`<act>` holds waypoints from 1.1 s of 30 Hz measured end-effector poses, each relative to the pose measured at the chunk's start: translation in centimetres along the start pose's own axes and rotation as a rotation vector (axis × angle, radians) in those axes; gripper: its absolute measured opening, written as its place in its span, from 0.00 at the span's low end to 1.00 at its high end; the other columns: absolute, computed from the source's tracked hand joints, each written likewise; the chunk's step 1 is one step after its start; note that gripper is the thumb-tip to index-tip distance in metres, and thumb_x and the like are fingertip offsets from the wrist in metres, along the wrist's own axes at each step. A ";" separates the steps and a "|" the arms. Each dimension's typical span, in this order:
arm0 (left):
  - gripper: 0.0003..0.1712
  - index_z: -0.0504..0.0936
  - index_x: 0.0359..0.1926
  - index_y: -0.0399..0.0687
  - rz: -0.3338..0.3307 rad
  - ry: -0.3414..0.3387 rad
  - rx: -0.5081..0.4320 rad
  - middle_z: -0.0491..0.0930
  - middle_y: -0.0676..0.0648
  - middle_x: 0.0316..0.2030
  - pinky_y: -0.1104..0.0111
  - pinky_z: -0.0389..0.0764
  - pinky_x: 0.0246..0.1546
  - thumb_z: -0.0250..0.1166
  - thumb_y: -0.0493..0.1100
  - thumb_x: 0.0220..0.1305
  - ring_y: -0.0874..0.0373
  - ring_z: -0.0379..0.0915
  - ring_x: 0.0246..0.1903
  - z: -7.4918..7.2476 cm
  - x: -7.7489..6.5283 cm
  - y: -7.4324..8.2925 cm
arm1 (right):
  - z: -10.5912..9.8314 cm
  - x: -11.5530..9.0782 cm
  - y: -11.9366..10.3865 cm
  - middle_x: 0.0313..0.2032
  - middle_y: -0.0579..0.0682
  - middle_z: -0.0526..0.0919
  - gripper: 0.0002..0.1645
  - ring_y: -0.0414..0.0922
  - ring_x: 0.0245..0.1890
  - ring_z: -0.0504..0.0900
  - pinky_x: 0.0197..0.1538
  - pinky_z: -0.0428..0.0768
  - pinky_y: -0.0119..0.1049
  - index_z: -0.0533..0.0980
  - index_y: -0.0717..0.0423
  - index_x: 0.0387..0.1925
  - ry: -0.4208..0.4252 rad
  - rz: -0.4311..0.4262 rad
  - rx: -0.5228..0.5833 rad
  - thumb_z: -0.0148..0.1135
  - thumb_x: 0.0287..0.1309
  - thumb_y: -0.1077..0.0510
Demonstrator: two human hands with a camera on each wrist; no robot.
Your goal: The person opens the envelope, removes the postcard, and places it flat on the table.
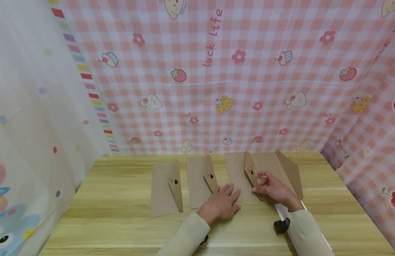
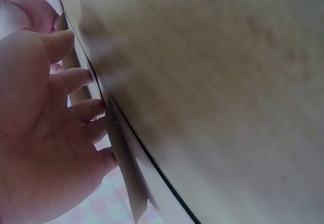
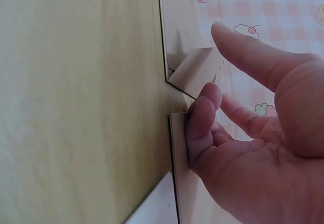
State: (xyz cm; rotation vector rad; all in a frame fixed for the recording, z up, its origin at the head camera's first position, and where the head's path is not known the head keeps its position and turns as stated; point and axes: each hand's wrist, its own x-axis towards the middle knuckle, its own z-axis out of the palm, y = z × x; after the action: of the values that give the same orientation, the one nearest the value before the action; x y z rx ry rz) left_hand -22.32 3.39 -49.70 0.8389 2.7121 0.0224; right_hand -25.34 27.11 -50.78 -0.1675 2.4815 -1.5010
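Several brown cardboard panels, each with a folded-up flap, lie in a row in the head view. Heart-shaped cutouts show on the flaps of the left panel [image 1: 160,188], the second panel [image 1: 195,185] and the third panel [image 1: 234,177]. My left hand [image 1: 223,203], palm down with fingers spread, rests by the front of the second and third panels. Beside the third panel's raised flap [image 1: 250,167] is my right hand [image 1: 274,188], its thumb and forefinger apart. In the right wrist view its other fingers [image 3: 202,113] bend loosely near the flap's edge.
The fourth panel [image 1: 269,163], with a wide flap [image 1: 291,170], lies at the right end of the row. A white sheet [image 1: 282,211] is partly under my right forearm. Behind the wooden table [image 1: 114,199] hangs a pink checked curtain [image 1: 197,89].
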 end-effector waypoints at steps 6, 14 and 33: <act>0.34 0.52 0.78 0.64 -0.003 -0.002 -0.006 0.47 0.51 0.78 0.58 0.49 0.75 0.44 0.63 0.76 0.58 0.42 0.77 -0.1 0.0 0.0 | 0.0 -0.1 -0.1 0.41 0.58 0.71 0.38 0.47 0.38 0.70 0.40 0.72 0.32 0.62 0.67 0.63 0.011 0.003 -0.036 0.70 0.58 0.59; 0.35 0.53 0.78 0.63 0.003 -0.002 -0.001 0.48 0.50 0.78 0.58 0.50 0.75 0.45 0.62 0.76 0.58 0.43 0.77 -0.2 -0.3 0.1 | 0.0 -0.2 0.0 0.41 0.58 0.71 0.38 0.45 0.37 0.71 0.39 0.71 0.31 0.62 0.68 0.64 0.016 -0.005 -0.020 0.70 0.58 0.59; 0.34 0.53 0.78 0.62 0.016 0.013 -0.009 0.48 0.50 0.78 0.57 0.50 0.75 0.45 0.61 0.76 0.57 0.43 0.77 0.0 -0.4 0.1 | -0.4 -0.6 -0.1 0.43 0.59 0.71 0.34 0.44 0.37 0.73 0.36 0.73 0.33 0.60 0.64 0.67 -0.015 -0.013 -0.005 0.61 0.65 0.61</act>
State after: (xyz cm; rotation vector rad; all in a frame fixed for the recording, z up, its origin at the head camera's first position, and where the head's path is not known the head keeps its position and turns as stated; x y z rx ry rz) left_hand -22.01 3.25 -49.57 0.8610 2.7155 0.0436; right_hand -24.82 27.52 -50.45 -0.1948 2.4772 -1.4939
